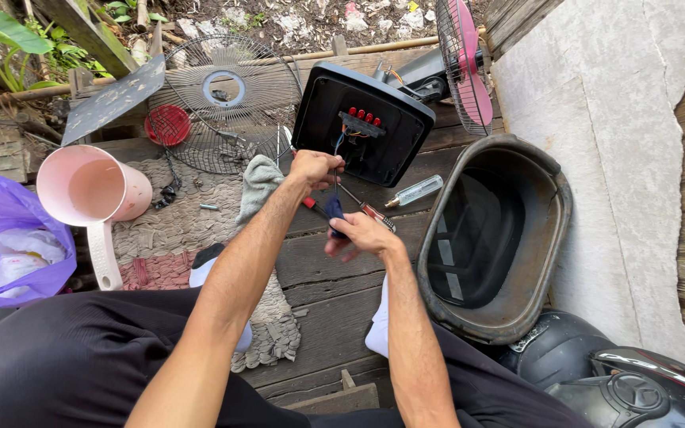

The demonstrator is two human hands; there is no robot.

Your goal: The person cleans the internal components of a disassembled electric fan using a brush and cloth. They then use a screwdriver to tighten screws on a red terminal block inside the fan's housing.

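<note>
The person sits on a weathered plank floor [334, 293], and the black plastic fan base [362, 123] leans tipped up toward the floor's far edge, its hollow underside open and a row of small red switch ends showing. The left hand [316, 168] is pinched narrow on thin wires [337, 150] that trail out of that base; the right hand [365, 235] holds a small dark blue part [334, 210] in a closed grip just below, with a red-handled screwdriver [311, 204] lying close under the two hands. To my eye the wires are the weak point: they look fine and taut, and a hard tug could pull them off their contacts or tip the base, which seems propped rather than flat. A loose screw [208, 207] on the woven rag mat [176, 222] could easily slip into the gaps between the boards. Near the far edge lies a round wire fan guard [227, 103], springy and open; the pink blade [469, 67] stands beside the base. A smooth pink plastic jug [93, 190] sits to the left, a small clear bottle [415, 190] and a deep, scuffed black tub [493, 238] to the right.
</note>
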